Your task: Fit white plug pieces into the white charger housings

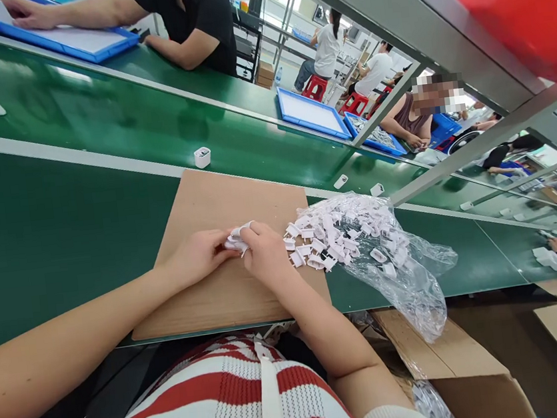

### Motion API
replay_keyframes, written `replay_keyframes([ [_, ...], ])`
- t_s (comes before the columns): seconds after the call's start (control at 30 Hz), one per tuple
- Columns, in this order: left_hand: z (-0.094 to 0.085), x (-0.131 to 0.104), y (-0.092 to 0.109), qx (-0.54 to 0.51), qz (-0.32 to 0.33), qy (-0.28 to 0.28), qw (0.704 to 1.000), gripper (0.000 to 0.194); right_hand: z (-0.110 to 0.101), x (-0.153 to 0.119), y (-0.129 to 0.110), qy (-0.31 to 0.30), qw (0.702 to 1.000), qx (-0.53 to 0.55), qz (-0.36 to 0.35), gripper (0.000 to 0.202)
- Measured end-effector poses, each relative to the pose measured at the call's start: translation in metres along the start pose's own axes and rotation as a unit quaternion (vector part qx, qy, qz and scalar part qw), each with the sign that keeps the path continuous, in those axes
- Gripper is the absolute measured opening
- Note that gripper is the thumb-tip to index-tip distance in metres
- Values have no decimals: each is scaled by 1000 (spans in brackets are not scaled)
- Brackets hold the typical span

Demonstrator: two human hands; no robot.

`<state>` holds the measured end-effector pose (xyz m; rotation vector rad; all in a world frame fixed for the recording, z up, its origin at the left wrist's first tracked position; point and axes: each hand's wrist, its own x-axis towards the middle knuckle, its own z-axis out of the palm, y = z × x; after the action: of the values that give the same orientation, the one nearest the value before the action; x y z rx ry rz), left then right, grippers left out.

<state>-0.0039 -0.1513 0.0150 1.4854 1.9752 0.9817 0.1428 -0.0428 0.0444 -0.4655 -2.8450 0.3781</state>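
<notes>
- While both forearms reach in over its near edge, the smooth dark green tabletop spreads beneath the work.
- Beyond it runs a glossy green strip edged with pale rails.
- On the tabletop lies a flat brown cardboard sheet, directly under the hands.
- At the sheet's right side, a crumpled transparent plastic bag lies spread out, its lower end hanging over the near edge.
- A heap of small white plastic parts sits on and in the bag, some spilling onto the cardboard.
- The left hand has its fingers pinching from the left; the right hand has its fingers curled in from the right, both grasping one object.
- That object, a small white plastic piece, sits between the two sets of fingertips, above the cardboard, partly covered by them; its full shape is hidden.
</notes>
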Motion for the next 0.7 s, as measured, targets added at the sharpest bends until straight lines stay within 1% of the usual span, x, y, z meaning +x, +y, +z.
replay_keyframes([
  [0.07, -2, 1, 1, 64, 7, -11, 998, 39, -2, 2, -1, -11, 1000, -3, 11, 25],
  [0.17, -6, 2, 2, 106, 11, -15, 994, 37, -4, 6, -2, -19, 999, 8, 35, 21],
  [0.23, -9, 5, 1, 96, 12, -27, 995, 37, -6, 8, 1, -19, 998, 30, 46, 22],
  [0.27, -11, 8, 0, 77, 7, -44, 996, 37, -7, 8, 3, -18, 998, 47, 46, 24],
  [0.33, -17, 22, -3, 31, -16, -78, 996, 38, -11, 4, 10, -5, 996, 73, 47, 32],
  [0.37, -21, 32, -4, 17, -32, -80, 996, 39, -14, 1, 14, 5, 996, 72, 53, 35],
  [0.4, -26, 44, -6, 14, -48, -65, 997, 39, -17, -4, 18, 11, 996, 56, 64, 37],
  [0.47, -38, 73, -8, 38, -71, 6, 997, 39, -23, -16, 27, 7, 995, -22, 100, 34],
  [0.53, -50, 104, -10, 67, -90, 74, 991, 40, -28, -28, 33, -18, 984, -113, 139, 32],
  [0.57, -56, 119, -11, 73, -98, 97, 988, 41, -30, -32, 36, -33, 976, -147, 156, 32],
  [0.63, -66, 142, -13, 74, -112, 128, 983, 41, -32, -39, 40, -52, 965, -178, 183, 32],
  [0.7, -71, 155, -15, 56, -109, 138, 983, 38, -32, -45, 45, -52, 964, -163, 202, 30],
])
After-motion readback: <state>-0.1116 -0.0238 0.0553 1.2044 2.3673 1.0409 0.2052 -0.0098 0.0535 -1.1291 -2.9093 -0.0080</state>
